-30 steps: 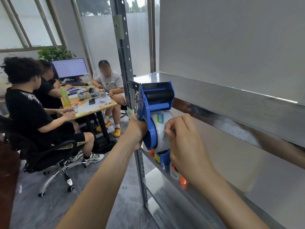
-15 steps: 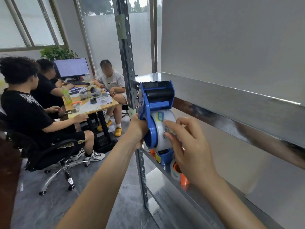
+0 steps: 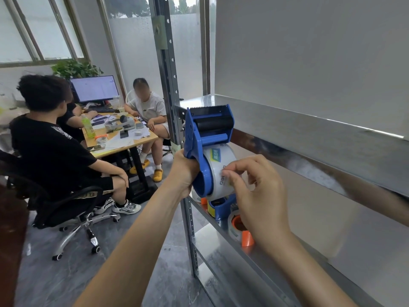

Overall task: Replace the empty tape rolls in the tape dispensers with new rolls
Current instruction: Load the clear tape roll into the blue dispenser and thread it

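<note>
Up close, at chest height, my left hand (image 3: pixel 184 171) is wrapped around the handle of a blue tape dispenser (image 3: pixel 208 138), holding it upright with its toothed blade and black roller at the top. A roll of clear tape (image 3: pixel 218 171) with printed lettering sits mounted in the dispenser. My right hand (image 3: pixel 254 191) is curled against the face of that roll, thumb and fingertips (image 3: pixel 228 172) pinched together on the tape surface. Just below, on a metal shelf (image 3: pixel 261 255), stand another blue dispenser (image 3: pixel 221 207) and an orange dispenser (image 3: pixel 240 227) holding a roll. Off to the left, well apart, three people sit around a wooden desk (image 3: pixel 124 142) with a monitor (image 3: pixel 95 88).
</note>
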Demonstrator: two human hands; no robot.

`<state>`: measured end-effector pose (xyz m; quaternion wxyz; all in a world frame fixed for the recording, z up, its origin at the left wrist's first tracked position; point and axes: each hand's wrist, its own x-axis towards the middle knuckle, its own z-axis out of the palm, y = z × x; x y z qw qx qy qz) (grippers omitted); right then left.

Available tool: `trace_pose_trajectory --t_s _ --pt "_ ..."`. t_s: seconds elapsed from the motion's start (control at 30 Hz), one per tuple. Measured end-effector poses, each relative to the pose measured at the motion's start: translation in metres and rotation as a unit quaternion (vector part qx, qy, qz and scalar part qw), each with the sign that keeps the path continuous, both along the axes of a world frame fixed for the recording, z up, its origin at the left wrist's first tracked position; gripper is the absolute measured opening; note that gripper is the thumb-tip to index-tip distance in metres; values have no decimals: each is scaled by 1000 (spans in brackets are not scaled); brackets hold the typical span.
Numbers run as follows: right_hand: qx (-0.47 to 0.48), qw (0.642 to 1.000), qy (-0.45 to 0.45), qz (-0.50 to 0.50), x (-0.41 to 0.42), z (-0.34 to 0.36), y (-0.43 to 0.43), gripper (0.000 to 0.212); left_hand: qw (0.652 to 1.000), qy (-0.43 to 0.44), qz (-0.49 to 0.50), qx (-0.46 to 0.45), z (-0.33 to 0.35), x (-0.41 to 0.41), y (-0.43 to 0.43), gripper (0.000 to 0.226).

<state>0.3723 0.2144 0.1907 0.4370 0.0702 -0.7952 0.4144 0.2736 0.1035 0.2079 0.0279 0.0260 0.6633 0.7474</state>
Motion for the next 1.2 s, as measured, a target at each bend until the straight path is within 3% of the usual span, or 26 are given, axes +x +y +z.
trace_pose_trajectory --t_s 0.13,0.27,0.4,0.47,0.83,1.0,1.2 --pt "82 996 14 -19 -3 -2 0 19 1000 20 -2 -5 -1 -2 0 16" --pt "135 990 21 -21 -8 -5 2 8 1000 20 -4 -3 -4 -2 -1 18" --pt "176 983 36 -32 -13 -6 0 18 1000 10 1 -9 -2 -2 -1 22" --pt "193 979 44 -38 -15 -7 1 11 1000 5 -1 -6 -2 -2 0 22" --pt "167 983 78 -9 -18 -14 6 4 1000 -26 -7 -7 -2 -4 4 18" --pt "120 991 53 29 -13 -9 13 30 999 -16 -26 15 -2 -7 2 18" --pt "127 982 142 4 -16 -8 18 9 999 -23 -18 16 -4 -7 5 18"
